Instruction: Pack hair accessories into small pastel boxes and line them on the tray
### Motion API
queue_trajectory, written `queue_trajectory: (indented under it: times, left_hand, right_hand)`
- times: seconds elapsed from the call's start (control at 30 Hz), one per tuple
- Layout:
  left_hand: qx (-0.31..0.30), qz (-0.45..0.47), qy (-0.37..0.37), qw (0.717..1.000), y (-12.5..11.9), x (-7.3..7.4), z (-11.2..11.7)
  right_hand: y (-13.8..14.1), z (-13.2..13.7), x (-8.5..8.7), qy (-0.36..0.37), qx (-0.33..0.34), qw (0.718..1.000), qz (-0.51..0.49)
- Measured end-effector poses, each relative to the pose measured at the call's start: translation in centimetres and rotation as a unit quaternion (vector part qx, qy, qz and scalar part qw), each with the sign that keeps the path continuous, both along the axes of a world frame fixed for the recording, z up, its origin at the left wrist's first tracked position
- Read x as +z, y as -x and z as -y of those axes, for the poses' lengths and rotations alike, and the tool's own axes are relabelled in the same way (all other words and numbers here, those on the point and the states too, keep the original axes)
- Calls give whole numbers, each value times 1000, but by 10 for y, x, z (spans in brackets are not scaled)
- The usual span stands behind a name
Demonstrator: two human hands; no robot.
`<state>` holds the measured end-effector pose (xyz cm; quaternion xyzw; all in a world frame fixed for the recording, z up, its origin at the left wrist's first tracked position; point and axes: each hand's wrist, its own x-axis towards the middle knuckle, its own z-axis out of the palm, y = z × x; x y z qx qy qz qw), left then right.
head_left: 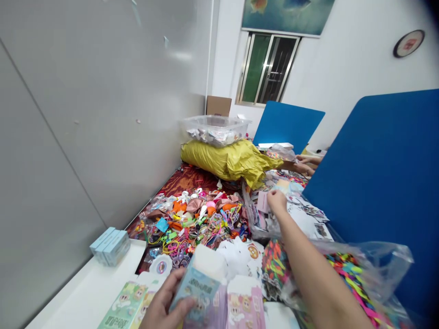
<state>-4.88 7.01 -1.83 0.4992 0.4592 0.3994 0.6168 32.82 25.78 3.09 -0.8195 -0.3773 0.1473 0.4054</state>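
In my left hand (171, 301) is a small blue printed carton (197, 292), its top flaps up, gripped between thumb and fingers. Green printed cartons (125, 299) and a pink printed carton (245, 304) stand to either side of it. My right hand (277, 203) reaches far forward over a plastic-lined heap of cards and packets. Its fingers are closed at the edge of a pale pink card (263, 202). White printed paper cards (303, 219) lie just right of that hand.
Colourful hair ties and trinkets (202, 219) spread across the table's middle. A yellow sack (226, 160) lies behind, bearing a clear plastic bin (216, 128). Blue boards (380, 196) rise at right. Wrapped blue boxes (109, 246) sit at left. Another person's hands (305, 167) work beyond.
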Motion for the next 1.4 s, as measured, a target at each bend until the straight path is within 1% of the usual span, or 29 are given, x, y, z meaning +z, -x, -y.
queue_trajectory:
  times: [0.03,0.1,0.17,0.2,0.27,0.3,0.33,0.4,0.5,0.57,0.63,0.7,0.73,0.8,0.9,0.97,1.03,1.1,1.2,1.23,1.27,1.3,1.37,1.4]
  left_hand:
    - [6,14,9,1000,-4,4,0]
    - [-5,33,41,999,-13,11,0]
    - [-23,50,66,996,-23,14,2]
    - [-28,58,73,995,-29,14,3]
    - [-42,75,77,993,-38,12,5]
    - [-50,84,78,992,-41,10,7]
    - [-58,93,76,991,-44,9,8]
    - [-70,103,71,990,-47,7,11]
    - [-89,93,55,990,-47,6,17]
    - [-105,78,46,990,-46,5,21]
    - [-107,66,49,991,-44,2,25]
    - [-98,55,64,992,-41,-2,29]
    - [-92,51,73,992,-39,-4,31]
    - [-89,47,88,991,-34,-8,34]
    - [-92,56,84,991,-26,-9,39]
    - [-90,68,79,990,-23,-9,41]
    - [-85,79,90,989,-22,-8,42]
    - [-85,91,103,987,-23,-9,43]
    - [-91,103,86,987,-26,-9,43]
    - [-91,102,78,988,-26,-9,43]
    - [-87,101,75,988,-26,-9,42]
    - [-78,101,75,989,-25,-9,42]
    - [-44,113,83,989,-20,-9,39]
    - [-20,128,87,988,-17,-8,37]
  right_hand:
    - [-1,9,9,-31,1,999,-17]
    - [5,32,25,-78,21,995,-55]
    - [23,63,36,-126,70,984,-106]
    - [35,81,39,-156,101,973,-135]
    - [63,120,41,-268,184,920,-219]
    - [76,139,40,-296,207,904,-228]
    - [88,157,39,-314,220,897,-222]
    - [105,186,33,-312,235,902,-186]
    - [111,211,23,-256,286,918,-101]
    - [107,219,19,-209,344,915,-33]
    - [104,223,18,-167,406,898,27]
    - [104,225,18,-137,453,879,56]
    - [105,225,17,-123,464,875,58]
    - [108,224,13,-98,453,885,34]
    - [111,217,4,-78,397,913,-57]
    - [112,213,0,-87,370,917,-118]
    - [115,213,-1,-100,359,917,-143]
    - [122,217,-1,-97,379,912,-119]
    - [131,225,1,-75,466,880,-49]
    - [130,225,0,-77,479,874,-33]
    - [128,224,-2,-88,470,878,-21]
    - [124,220,-5,-102,440,892,-9]
    - [111,206,-15,-115,352,928,29]
    - [104,197,-21,-103,316,941,57]
